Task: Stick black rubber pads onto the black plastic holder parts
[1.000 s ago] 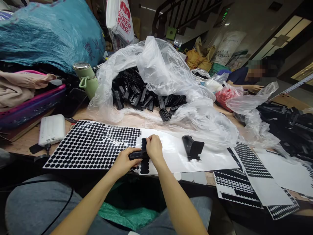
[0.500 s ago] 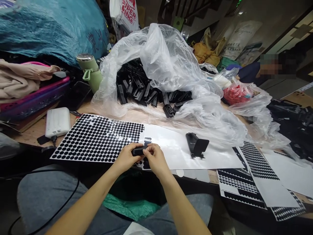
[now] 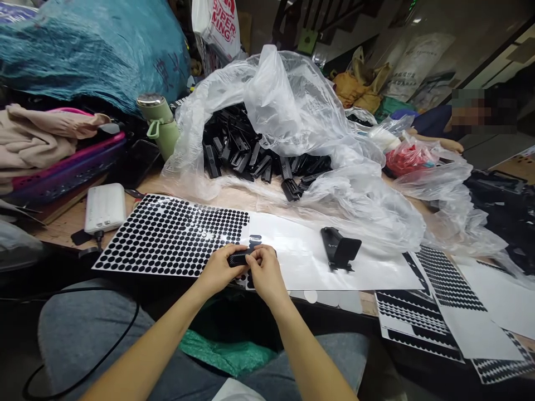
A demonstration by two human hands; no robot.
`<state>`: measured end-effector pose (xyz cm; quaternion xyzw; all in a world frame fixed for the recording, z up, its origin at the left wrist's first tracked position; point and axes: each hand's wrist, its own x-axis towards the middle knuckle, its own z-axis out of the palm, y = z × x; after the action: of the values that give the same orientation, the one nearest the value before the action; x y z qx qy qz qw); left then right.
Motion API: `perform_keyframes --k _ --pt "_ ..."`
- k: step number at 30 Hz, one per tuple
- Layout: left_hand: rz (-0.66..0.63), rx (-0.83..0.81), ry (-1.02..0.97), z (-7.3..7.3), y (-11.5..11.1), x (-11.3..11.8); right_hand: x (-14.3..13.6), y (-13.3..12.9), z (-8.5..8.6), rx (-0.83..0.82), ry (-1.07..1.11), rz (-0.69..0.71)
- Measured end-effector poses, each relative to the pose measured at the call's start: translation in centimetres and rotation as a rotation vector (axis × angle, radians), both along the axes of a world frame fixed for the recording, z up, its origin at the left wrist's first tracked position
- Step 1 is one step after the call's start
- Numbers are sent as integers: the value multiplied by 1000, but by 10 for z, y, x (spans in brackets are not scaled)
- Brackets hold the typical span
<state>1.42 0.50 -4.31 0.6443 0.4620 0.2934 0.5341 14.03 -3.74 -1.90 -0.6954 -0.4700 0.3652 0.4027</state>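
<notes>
A small black plastic part (image 3: 239,258) is held between my two hands over the front edge of the table. My left hand (image 3: 220,266) grips its left end, while the fingers of my right hand (image 3: 262,267) are pinched on its right end. Beside my left hand lies a white sheet with rows of black round stickers (image 3: 167,236). A blank white sheet (image 3: 292,262) extends to the right, and a black stand-like piece (image 3: 339,248) rests on it. Behind, an open clear plastic bag (image 3: 288,106) holds many black parts (image 3: 238,145).
A white power bank (image 3: 105,207) with a cable, a green bottle (image 3: 161,125) and a purple basket (image 3: 71,167) are at the left. More sticker sheets (image 3: 418,317) overhang the front right edge. A person's arm (image 3: 443,143) shows at the back right.
The whole view has shifted slightly, so things appear a little further right. Both hands keep their grip on the black part. More of the other person's forearm shows.
</notes>
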Motion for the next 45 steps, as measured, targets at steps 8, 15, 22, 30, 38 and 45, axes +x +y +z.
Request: perform_keyframes --k 8,15,22,30,38,45 --pt "-2 -5 13 2 -1 0 -6 -3 -2 16 -77 9" --pt "13 -107 -47 9 -4 -2 16 13 -8 104 -304 -174" --pt "-215 -27 109 22 -58 -6 105 138 18 132 -812 -261" --pt "-435 -15 181 30 -76 -7 137 185 16 -181 -802 -55" --pt "236 -177 -184 53 15 -16 92 67 28 276 -509 494" --pt "130 -303 -270 25 23 -3 65 51 10 220 -373 649"
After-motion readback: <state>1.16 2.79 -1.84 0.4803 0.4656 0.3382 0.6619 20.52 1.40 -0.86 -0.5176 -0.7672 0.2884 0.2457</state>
